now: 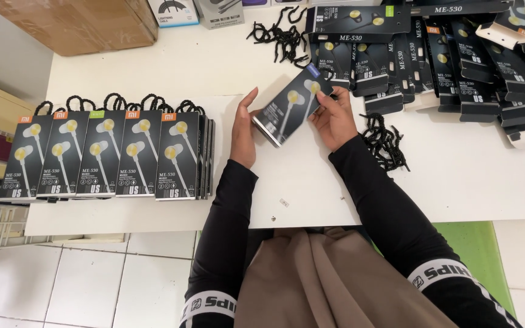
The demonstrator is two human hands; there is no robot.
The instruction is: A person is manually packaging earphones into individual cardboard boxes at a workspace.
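Both hands hold one dark earphone box (291, 103) with gold earbuds on its front, tilted above the white table (457, 182). My left hand (244, 129) presses its lower left edge with fingers fairly straight. My right hand (335, 116) grips the box's right side. Both arms wear black sleeves with white cuffs.
A neat row of several matching boxes (107, 157) with black cord loops lies at the left. A loose heap of the same boxes (445, 54) fills the back right. Black cords lie in piles (384, 141) (281, 36). A cardboard box (86, 21) stands at the back left.
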